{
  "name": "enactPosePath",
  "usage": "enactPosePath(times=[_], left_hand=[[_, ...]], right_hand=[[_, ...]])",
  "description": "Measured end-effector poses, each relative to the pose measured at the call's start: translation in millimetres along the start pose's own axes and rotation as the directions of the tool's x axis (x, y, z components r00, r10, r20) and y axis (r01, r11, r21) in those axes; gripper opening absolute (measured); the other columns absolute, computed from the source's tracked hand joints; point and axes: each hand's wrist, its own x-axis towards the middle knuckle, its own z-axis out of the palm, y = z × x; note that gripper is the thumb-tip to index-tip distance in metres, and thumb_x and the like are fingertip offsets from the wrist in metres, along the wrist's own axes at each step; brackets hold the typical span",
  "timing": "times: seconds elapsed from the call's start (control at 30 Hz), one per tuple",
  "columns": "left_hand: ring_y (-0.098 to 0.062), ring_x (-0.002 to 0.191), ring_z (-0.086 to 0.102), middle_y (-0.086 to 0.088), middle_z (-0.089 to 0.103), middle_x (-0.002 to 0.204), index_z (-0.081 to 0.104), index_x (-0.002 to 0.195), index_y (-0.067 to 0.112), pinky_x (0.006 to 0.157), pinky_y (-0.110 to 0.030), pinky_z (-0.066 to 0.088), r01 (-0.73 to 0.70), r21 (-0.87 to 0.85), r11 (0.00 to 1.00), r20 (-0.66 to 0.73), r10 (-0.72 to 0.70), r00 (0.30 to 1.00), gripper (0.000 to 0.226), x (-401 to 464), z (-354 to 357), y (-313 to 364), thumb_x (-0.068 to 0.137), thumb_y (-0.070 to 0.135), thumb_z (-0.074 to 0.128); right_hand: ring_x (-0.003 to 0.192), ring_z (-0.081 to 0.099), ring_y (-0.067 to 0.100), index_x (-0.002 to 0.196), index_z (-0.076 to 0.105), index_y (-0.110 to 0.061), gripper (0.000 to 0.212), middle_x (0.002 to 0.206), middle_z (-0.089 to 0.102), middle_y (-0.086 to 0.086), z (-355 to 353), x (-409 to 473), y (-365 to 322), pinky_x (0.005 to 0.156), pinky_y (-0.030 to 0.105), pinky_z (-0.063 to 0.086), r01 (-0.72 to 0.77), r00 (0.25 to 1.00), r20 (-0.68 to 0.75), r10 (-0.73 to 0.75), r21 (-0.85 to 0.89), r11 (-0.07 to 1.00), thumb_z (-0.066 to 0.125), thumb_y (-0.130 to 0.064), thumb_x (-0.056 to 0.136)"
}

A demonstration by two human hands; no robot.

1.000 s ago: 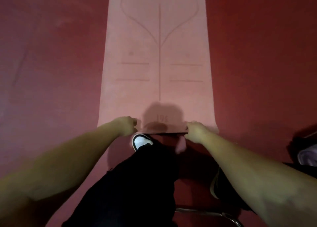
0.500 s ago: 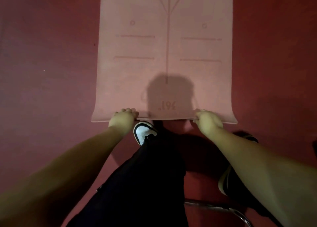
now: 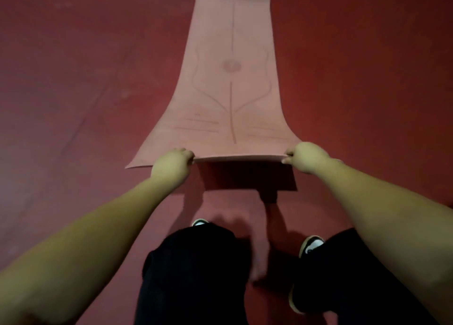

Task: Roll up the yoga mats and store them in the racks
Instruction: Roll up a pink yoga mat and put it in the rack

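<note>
A pink yoga mat (image 3: pixel 232 91) with printed alignment lines stretches away from me over the red floor. Its near end is lifted off the floor and casts a dark shadow beneath. My left hand (image 3: pixel 171 164) grips the near edge left of centre, fingers curled over it. My right hand (image 3: pixel 307 156) pinches the same edge near its right corner. The mat's near left corner hangs free beyond my left hand. The far end lies flat and looks blurred.
Red floor (image 3: pixel 73 104) surrounds the mat on all sides. My legs in black trousers (image 3: pixel 191 275) and my two shoes, one (image 3: pixel 199 222) on the left and one (image 3: pixel 311 247) on the right, stand just behind the lifted edge.
Both hands have raised the mat's near edge off the floor, where it lay flat before. The view has risen and pulled back, showing the whole length of the mat.
</note>
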Motion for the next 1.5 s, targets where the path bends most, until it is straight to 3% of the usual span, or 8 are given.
enactPosePath(times=[0.37, 0.53, 0.67, 0.87, 1.1, 1.3, 1.4, 1.5], left_hand=[[-0.035, 0.104, 0.049, -0.013, 0.056, 0.107, 0.062, 0.105, 0.008, 0.083, -0.044, 0.037, -0.122, 0.04, 0.992, -0.39, 0.128, 0.912, 0.022, -90, -139, 77, 0.101, 0.026, 0.049], [-0.033, 0.096, 0.049, -0.01, 0.056, 0.098, 0.062, 0.096, 0.014, 0.077, -0.041, 0.034, -0.108, 0.121, 0.987, -0.38, 0.146, 0.913, 0.064, -133, -147, 115, 0.09, 0.054, 0.013], [-0.036, 0.098, 0.054, -0.011, 0.061, 0.097, 0.063, 0.093, 0.011, 0.081, -0.043, 0.039, -0.008, 0.124, 0.992, -0.35, 0.051, 0.935, 0.049, -147, -143, 144, 0.104, 0.044, 0.028], [-0.035, 0.099, 0.06, -0.016, 0.067, 0.104, 0.069, 0.098, 0.009, 0.081, -0.038, 0.045, 0.161, 0.117, 0.98, -0.062, -0.154, 0.986, 0.058, -163, -128, 168, 0.104, 0.05, 0.029], [-0.033, 0.124, 0.052, -0.016, 0.056, 0.137, 0.058, 0.13, 0.008, 0.095, -0.037, 0.039, 0.189, 0.221, 0.957, 0.402, -0.265, 0.876, 0.06, -184, -74, 160, 0.103, 0.053, 0.03], [-0.031, 0.113, 0.051, -0.007, 0.058, 0.115, 0.064, 0.109, 0.016, 0.09, -0.04, 0.041, 0.007, 0.263, 0.965, 0.081, -0.029, 0.996, 0.037, -206, -44, 157, 0.1, 0.047, 0.045], [-0.034, 0.083, 0.056, -0.008, 0.06, 0.082, 0.064, 0.076, 0.012, 0.068, -0.04, 0.04, -0.093, 0.28, 0.955, -0.235, 0.162, 0.958, 0.041, -228, -39, 158, 0.093, 0.044, 0.046], [-0.032, 0.078, 0.052, -0.009, 0.057, 0.084, 0.061, 0.081, 0.011, 0.072, -0.042, 0.039, -0.142, 0.338, 0.931, -0.339, 0.26, 0.904, 0.05, -252, -28, 158, 0.086, 0.057, 0.042]], right_hand=[[0.104, 0.049, 0.033, 0.099, 0.057, -0.011, 0.022, 0.103, 0.054, 0.009, -79, -180, 21, 0.086, 0.044, 0.038, 0.125, 0.812, -0.574, -0.104, -0.004, 0.992, 0.048, -0.031, 0.099], [0.1, 0.051, 0.031, 0.089, 0.059, -0.015, 0.035, 0.093, 0.053, 0.004, -67, -212, 42, 0.085, 0.043, 0.037, 0.167, 0.761, -0.638, -0.113, 0.025, 0.986, 0.038, -0.04, 0.102], [0.095, 0.058, 0.033, 0.079, 0.062, -0.014, 0.046, 0.087, 0.06, 0.006, -60, -229, 55, 0.079, 0.042, 0.041, 0.181, 0.75, -0.655, -0.094, 0.066, 0.981, 0.033, -0.04, 0.104], [0.073, 0.052, 0.03, 0.065, 0.047, -0.015, 0.049, 0.061, 0.05, -0.001, -24, -239, 75, 0.055, 0.034, 0.033, 0.12, 0.878, -0.478, 0.039, 0.298, 0.947, 0.045, -0.051, 0.098], [0.114, 0.054, 0.023, 0.12, 0.064, -0.016, 0.055, 0.132, 0.059, 0.007, 35, -226, 71, 0.09, 0.03, 0.037, 0.008, 0.99, 0.135, -0.045, 0.266, 0.964, 0.048, -0.062, 0.094], [0.116, 0.053, 0.025, 0.118, 0.067, -0.018, 0.055, 0.126, 0.059, 0.002, 65, -226, 65, 0.095, 0.031, 0.039, -0.005, 0.962, 0.267, -0.065, 0.252, 0.968, 0.048, -0.063, 0.093], [0.096, 0.051, 0.023, 0.079, 0.06, -0.028, 0.039, 0.094, 0.057, -0.004, 66, -227, 66, 0.079, 0.031, 0.04, 0.01, 0.974, 0.214, -0.074, 0.284, 0.959, 0.049, -0.062, 0.094], [0.092, 0.048, 0.022, 0.069, 0.048, -0.029, 0.04, 0.091, 0.053, -0.005, 56, -231, 66, 0.077, 0.03, 0.037, 0.017, 0.981, 0.177, -0.075, 0.305, 0.952, 0.048, -0.06, 0.095]])
